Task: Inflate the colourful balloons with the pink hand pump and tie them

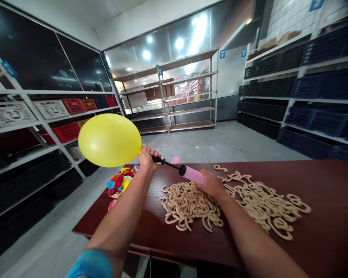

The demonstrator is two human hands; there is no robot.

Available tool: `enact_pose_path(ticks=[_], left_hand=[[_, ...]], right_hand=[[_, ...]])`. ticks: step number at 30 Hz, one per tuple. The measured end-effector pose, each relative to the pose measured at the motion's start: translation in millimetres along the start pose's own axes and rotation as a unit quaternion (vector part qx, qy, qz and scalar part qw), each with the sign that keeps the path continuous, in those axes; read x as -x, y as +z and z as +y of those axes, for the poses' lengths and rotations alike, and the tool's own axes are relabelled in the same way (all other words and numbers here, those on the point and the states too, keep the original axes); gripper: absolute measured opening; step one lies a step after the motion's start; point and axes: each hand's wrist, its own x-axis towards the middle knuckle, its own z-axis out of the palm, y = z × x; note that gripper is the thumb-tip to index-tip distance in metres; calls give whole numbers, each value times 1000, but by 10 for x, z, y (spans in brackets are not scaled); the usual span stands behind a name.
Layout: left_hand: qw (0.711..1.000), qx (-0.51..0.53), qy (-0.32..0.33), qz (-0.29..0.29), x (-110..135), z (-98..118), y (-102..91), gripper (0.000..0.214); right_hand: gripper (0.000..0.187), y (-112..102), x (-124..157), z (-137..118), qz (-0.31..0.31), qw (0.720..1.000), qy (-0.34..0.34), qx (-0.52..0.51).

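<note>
A large inflated yellow balloon [109, 140] rises above the table's left end. My left hand [147, 157] is closed around its neck and the black end of a hand balloon pump [193, 175]. The pump's thin black rod is drawn out between my hands. My right hand [211, 184] grips the pink barrel at its far end. Beneath and beside the right hand lies a pile of beige curled pieces [188, 204], which look like S-shaped hooks. More such curled pieces [266, 204] spread to the right. Beside my left forearm are several limp, colourful balloons [120, 181].
The dark red-brown table [321, 216] spans the foreground. A pink round thing [176, 159] shows just past its far edge. Shelves with crates [50, 109] stand left, a rack [188, 112] stands at the back, and dark crates [319, 119] fill shelves on the right. Grey floor [229, 141] lies between.
</note>
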Motion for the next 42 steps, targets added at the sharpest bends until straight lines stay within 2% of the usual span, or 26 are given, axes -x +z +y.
enact_pose_path(ticks=[3,9,16,19,21,25,27,32,36,42], left_hand=[[1000,5,-7,7,-22,32,-39,44],[999,37,-21,20,27,-225,-59,43],[997,41,-50,31,226,-632,58,44],[997,38,-54,39,274,-684,115,41],[997,32,-55,37,278,-662,145,41],[998,35,-43,31,289,-611,193,42],[998,39,-45,29,336,-635,217,41],[995,49,-89,6,538,-806,289,42],[992,53,-116,2,595,-881,336,42],[990,16,-136,-12,554,-870,335,45]], right_hand=[[30,25,-6,38,-3,1000,-14,13],[32,-33,5,59,-2,998,-12,64],[33,-42,48,-19,-6,999,-13,51],[35,-49,43,-23,-19,999,-5,36],[43,-72,34,-33,-23,999,-7,22],[74,-190,37,-136,57,997,-43,23],[78,-272,62,-230,97,992,-78,29],[60,-361,148,-432,114,982,-151,26],[48,-322,173,-465,99,984,-145,16],[39,-345,182,-461,97,986,-134,19]])
